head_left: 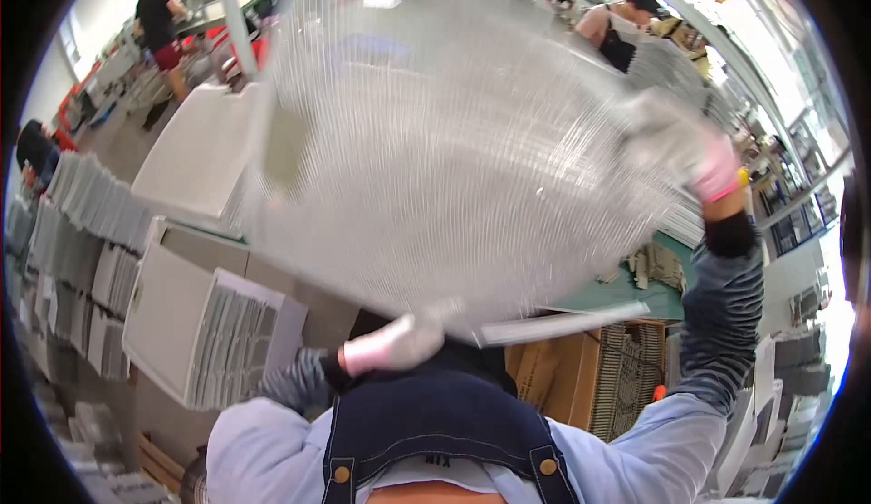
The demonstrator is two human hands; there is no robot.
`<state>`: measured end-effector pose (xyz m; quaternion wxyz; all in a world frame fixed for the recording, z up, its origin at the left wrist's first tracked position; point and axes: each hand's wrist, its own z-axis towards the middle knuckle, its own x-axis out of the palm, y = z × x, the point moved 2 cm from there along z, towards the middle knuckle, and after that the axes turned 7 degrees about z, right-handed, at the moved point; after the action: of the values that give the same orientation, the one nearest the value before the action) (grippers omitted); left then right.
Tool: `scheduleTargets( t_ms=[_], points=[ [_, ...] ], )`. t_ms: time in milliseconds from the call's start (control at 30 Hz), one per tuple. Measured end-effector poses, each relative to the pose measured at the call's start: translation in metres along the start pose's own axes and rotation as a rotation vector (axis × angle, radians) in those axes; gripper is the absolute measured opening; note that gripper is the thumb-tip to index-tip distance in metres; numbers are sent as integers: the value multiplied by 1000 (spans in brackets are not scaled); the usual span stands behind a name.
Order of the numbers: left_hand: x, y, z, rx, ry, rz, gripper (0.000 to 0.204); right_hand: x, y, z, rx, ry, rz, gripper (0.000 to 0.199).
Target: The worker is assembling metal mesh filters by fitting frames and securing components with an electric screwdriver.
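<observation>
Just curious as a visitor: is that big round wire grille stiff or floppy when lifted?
Probably fairly stiff: the grille keeps its domed shape though the left hand and right hand hold only its rim. Likely light for its size, being thin open wire. It looks awkward, spanning both arms.

Head camera looks down, close above the wire fan guard (454, 168).

round white wire fan guard (454, 168) up in front of the person, between both hands | left hand (395, 345) at its bottom edge | right hand (694, 155) at its upper right edge | stacks of grey wire grilles (86, 223) far left | open brown cardboard box (590, 368) below the guard, right
</observation>
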<state>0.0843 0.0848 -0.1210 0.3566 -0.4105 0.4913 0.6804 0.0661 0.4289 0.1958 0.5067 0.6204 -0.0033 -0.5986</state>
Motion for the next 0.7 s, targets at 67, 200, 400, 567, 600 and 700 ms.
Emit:
scheduleTargets(
  t_ms=[67,200,400,567,600,700],
  points=[
    [6,-13,-18,-941,-232,39,19,64,-16,12,734,9,203,42],
    [-69,79,-57,103,800,-1040,38,102,-35,3,672,73,653,40],
    [-159,216,33,-135,-612,-37,30,117,-38,57,612,198,471,47],
    [-143,231,84,-84,194,-591,29,113,-20,74,631,234,359,37],
    [-146,229,90,-58,241,-649,32,109,-14,77,676,258,311,32],
    [-159,220,111,-14,347,-774,32,107,-7,72,736,245,283,25]
  ],
)
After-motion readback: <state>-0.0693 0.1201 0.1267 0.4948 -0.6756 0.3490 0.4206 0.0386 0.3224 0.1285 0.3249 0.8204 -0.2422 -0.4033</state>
